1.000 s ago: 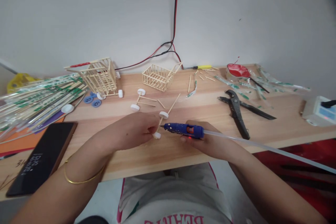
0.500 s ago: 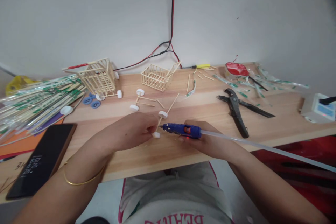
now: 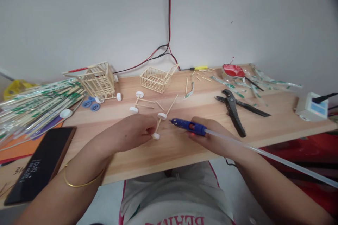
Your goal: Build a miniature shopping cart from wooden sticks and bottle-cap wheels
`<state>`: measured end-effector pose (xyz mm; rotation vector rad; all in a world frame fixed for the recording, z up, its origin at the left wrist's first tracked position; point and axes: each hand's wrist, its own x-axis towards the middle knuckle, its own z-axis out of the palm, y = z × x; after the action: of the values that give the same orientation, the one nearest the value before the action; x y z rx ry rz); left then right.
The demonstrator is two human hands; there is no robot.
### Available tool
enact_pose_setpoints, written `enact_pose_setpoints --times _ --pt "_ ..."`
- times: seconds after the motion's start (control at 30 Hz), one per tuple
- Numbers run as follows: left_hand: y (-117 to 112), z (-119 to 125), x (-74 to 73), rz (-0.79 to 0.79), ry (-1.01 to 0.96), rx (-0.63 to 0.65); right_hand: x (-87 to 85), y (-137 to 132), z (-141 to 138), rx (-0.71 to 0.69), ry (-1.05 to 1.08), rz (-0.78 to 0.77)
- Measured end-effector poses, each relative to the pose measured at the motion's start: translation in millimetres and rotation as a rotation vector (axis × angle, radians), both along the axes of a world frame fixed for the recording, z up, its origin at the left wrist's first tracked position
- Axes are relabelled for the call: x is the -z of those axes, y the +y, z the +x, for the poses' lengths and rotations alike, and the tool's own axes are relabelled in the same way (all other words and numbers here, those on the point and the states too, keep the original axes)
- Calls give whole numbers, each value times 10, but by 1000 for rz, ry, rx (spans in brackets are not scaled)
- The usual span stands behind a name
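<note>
My left hand [image 3: 132, 133] is closed in a pinch on a thin wooden axle stick with two white wheels [image 3: 158, 126], held low over the wooden table [image 3: 169, 151]. My right hand [image 3: 211, 137] grips a blue glue gun [image 3: 188, 126] with a long clear glue stick [image 3: 264, 153] trailing to the right. The gun's nozzle points left, a short gap away from the upper wheel. A second wheel-and-axle set [image 3: 138, 101] lies just beyond, and an open stick basket [image 3: 155, 78] stands behind it.
A finished stick cart [image 3: 99, 81] and blue wheels [image 3: 91, 104] are at back left beside bundled chopsticks [image 3: 34, 107]. A black phone [image 3: 37, 165] lies front left. Black pliers [image 3: 233, 112], red tape [image 3: 232, 71], a white box [image 3: 311, 107] sit right. Red-black wires [image 3: 169, 17] hang on the wall.
The glue gun has drawn back to the right, away from the axle, and tilted slightly. My left hand keeps its hold on the axle. The view shifted a little.
</note>
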<state>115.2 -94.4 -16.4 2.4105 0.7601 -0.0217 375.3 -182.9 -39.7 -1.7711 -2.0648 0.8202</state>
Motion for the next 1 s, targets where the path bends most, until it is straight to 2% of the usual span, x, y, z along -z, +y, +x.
enact_pose_setpoints --times 0.2,0.33,0.47,0.63,0.77,0.8,0.87,0.93,1.0 --pt "-15 4 -43 -4 43 -11 -48 96 421 266 -369 147" --pt "-17 -5 -44 28 10 -25 30 267 679 276 -530 199" --pt "-17 -10 -34 86 -10 -34 125 414 825 239 -517 173" --pt "-11 -22 -57 29 -31 -58 122 487 877 211 -458 152" --pt "-7 -9 -116 17 -106 -122 -74 382 658 215 -463 336" --pt "-9 4 -126 28 -132 -144 -140 338 547 205 -389 396" --pt "-19 42 -127 70 -194 -175 -253 252 275 141 -156 419" --pt "-34 90 -101 124 -254 -188 -307 195 -11 28 70 383" --pt "-50 137 -52 168 -300 -185 -288 184 -250 -77 202 325"
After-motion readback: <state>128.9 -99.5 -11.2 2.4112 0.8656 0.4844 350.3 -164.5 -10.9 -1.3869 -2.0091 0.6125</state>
